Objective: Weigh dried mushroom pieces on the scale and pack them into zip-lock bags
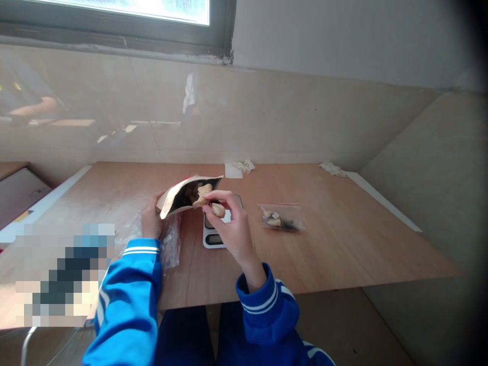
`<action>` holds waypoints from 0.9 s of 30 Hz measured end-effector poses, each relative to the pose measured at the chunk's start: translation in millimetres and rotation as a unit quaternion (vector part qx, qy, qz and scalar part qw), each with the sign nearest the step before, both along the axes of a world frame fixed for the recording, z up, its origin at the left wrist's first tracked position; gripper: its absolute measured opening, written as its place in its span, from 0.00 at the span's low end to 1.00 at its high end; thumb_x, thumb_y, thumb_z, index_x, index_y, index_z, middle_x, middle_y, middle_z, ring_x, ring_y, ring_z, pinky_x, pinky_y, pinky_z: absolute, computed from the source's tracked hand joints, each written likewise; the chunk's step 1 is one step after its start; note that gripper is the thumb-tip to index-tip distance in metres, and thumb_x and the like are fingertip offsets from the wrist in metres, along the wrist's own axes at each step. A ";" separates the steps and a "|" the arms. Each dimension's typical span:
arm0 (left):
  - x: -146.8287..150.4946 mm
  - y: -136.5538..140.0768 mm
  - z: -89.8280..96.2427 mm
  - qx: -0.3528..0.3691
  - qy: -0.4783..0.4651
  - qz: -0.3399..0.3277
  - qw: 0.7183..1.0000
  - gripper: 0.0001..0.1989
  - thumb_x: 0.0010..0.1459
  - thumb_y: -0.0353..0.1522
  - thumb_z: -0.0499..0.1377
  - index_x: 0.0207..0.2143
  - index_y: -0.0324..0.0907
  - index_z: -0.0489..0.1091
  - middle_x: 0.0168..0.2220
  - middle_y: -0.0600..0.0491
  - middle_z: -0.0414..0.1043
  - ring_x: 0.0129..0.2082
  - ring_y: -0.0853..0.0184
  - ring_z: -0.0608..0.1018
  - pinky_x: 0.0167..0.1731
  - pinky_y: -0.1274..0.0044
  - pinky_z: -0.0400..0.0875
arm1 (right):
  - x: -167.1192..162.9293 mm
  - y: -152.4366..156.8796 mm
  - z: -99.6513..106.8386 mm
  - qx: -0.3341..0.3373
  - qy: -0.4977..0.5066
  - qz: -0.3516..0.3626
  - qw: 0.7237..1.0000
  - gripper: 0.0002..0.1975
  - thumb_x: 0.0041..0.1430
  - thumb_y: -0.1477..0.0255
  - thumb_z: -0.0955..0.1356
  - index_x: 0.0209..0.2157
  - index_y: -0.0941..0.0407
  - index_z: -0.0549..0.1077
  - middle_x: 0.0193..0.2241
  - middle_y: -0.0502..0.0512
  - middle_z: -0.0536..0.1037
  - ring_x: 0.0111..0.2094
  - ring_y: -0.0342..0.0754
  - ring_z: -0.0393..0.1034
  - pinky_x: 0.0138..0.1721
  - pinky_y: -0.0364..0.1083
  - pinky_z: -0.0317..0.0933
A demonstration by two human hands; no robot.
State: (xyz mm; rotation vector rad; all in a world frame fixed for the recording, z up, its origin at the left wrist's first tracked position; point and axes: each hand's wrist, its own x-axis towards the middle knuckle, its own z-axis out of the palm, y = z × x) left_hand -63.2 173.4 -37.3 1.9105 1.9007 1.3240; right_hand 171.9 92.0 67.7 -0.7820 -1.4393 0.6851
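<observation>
My left hand (152, 216) grips a pouch (171, 198) by its left side. The pouch is tilted, its dark mouth facing right and toward me. At that mouth, my right hand (232, 218) pinches pale, dried-looking pieces (217, 210) between thumb and fingers; their exact kind I cannot make out. Another pale, wrinkled piece (204, 193) shows at the opening, by my fingertips. Below my right hand stands a small white kitchen scale (213, 240), partly hidden by the hand and pouch.
A zip bag (282, 217) with pale and dark pieces lies right of the scale. Clear plastic bags (170, 244) lie by my left forearm. Crumpled tissue (244, 166) and a white paper (233, 171) are at the wall. A blurred-out object (68, 274) is at left.
</observation>
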 end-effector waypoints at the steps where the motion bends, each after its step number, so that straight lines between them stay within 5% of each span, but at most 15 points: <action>1: -0.6 1.5 -0.6 0.001 0.001 0.007 1.000 0.22 0.56 0.35 0.57 0.53 0.44 0.67 0.46 0.47 0.76 0.44 0.60 0.77 0.42 0.73 0.69 | 3.5 0.6 -4.2 -0.012 0.055 0.000 0.998 0.07 0.59 0.70 0.68 0.40 0.52 0.70 0.38 0.51 0.75 0.40 0.44 0.71 0.44 0.46 0.67; 6: -6.4 12.4 -9.4 -0.007 0.008 0.062 0.998 0.19 0.55 0.31 0.56 0.50 0.41 0.70 0.45 0.44 0.76 0.44 0.57 0.76 0.42 0.70 0.69 | 25.5 13.6 -40.5 -0.070 0.157 -0.028 0.985 0.10 0.57 0.68 0.69 0.40 0.53 0.68 0.36 0.51 0.73 0.37 0.44 0.71 0.39 0.45 0.68; 13: -8.3 16.3 -14.8 -0.001 0.006 0.093 0.996 0.21 0.56 0.42 0.59 0.48 0.41 0.69 0.42 0.44 0.76 0.38 0.58 0.77 0.37 0.71 0.68 | 43.7 43.9 -88.9 -0.051 -0.104 -0.131 0.985 0.06 0.58 0.72 0.67 0.38 0.54 0.72 0.38 0.54 0.76 0.42 0.49 0.70 0.47 0.49 0.63; 20: -5.1 14.2 -9.3 -0.017 0.006 0.119 0.993 0.26 0.56 0.49 0.55 0.49 0.40 0.68 0.40 0.45 0.76 0.38 0.56 0.78 0.34 0.71 0.69 | 38.4 52.0 -93.2 -0.058 -0.318 -0.151 0.934 0.10 0.58 0.76 0.66 0.39 0.50 0.76 0.41 0.53 0.77 0.43 0.51 0.68 0.45 0.49 0.58; 27: -3.8 12.2 -7.3 -0.023 0.007 0.117 0.993 0.26 0.55 0.49 0.54 0.49 0.41 0.67 0.40 0.45 0.76 0.39 0.56 0.78 0.36 0.70 0.70 | 37.6 55.2 -94.8 -0.066 -0.353 -0.149 0.921 0.17 0.59 0.75 0.65 0.50 0.50 0.71 0.47 0.54 0.76 0.47 0.53 0.68 0.46 0.50 0.55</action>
